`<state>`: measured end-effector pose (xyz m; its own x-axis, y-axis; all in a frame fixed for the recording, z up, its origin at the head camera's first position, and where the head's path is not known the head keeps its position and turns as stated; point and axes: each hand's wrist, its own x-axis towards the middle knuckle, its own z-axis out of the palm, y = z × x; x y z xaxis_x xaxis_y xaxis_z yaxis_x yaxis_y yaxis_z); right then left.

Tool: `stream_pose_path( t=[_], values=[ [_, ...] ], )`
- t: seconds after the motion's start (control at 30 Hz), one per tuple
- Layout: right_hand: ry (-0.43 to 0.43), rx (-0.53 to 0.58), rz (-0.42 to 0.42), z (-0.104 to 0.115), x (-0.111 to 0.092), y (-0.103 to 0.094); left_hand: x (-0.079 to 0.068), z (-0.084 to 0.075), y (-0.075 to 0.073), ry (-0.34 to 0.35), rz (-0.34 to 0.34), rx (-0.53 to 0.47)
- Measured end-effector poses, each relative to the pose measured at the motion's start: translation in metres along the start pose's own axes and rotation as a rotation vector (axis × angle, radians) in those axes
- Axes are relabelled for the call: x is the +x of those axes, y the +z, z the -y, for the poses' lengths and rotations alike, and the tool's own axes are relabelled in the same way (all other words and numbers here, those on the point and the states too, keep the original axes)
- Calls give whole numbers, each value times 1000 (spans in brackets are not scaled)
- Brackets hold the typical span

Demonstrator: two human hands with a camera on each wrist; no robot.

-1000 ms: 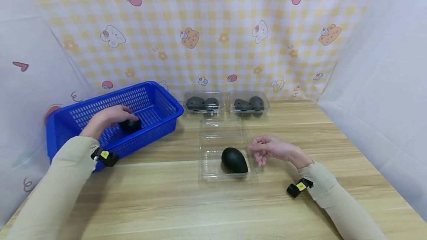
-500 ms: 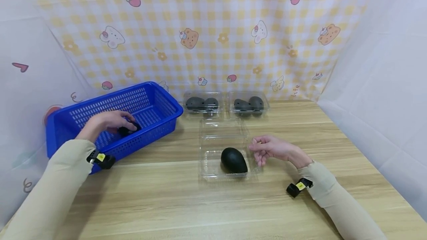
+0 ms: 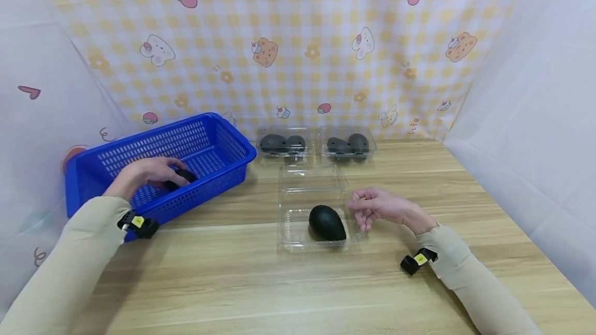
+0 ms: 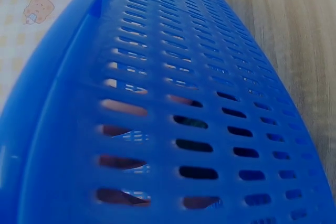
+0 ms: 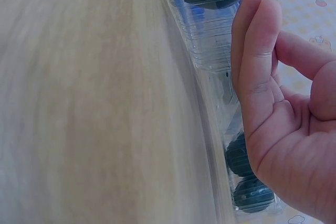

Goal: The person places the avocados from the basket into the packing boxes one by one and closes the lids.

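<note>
My left hand is down inside the blue plastic basket, its fingers and thumb around a dark avocado, partly hidden by the hand. In the left wrist view the basket wall covers most of that hand; bits of fingers show through the slots. At the middle of the table lies an open clear plastic clamshell box, its lid folded back, with one dark avocado in its right half. My right hand holds the box's right edge between thumb and fingers.
Behind the open box stand two closed clear boxes, left and right, each with dark avocados inside. A checked curtain hangs at the back of the wooden table, with white sheeting at both sides.
My left hand has moved slightly down and left in the basket and closed around the avocado, which has shifted a little. The right hand and open box have stayed put.
</note>
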<state>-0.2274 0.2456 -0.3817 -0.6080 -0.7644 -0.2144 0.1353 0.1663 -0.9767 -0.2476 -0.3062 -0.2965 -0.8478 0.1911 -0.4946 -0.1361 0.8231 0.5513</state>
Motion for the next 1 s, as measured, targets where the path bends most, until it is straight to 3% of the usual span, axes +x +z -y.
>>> stream_pose_path(
  t=[0.2,0.57,1.0],
  values=[
    [-9,-4,9,-1,1,-1,-1,1,2,-4,20,-39],
    [-9,-7,12,-3,1,-3,1,2,9,39,-51,-151],
    [3,-4,6,-4,2,-3,-6,-3,1,105,-144,-201]
  ],
)
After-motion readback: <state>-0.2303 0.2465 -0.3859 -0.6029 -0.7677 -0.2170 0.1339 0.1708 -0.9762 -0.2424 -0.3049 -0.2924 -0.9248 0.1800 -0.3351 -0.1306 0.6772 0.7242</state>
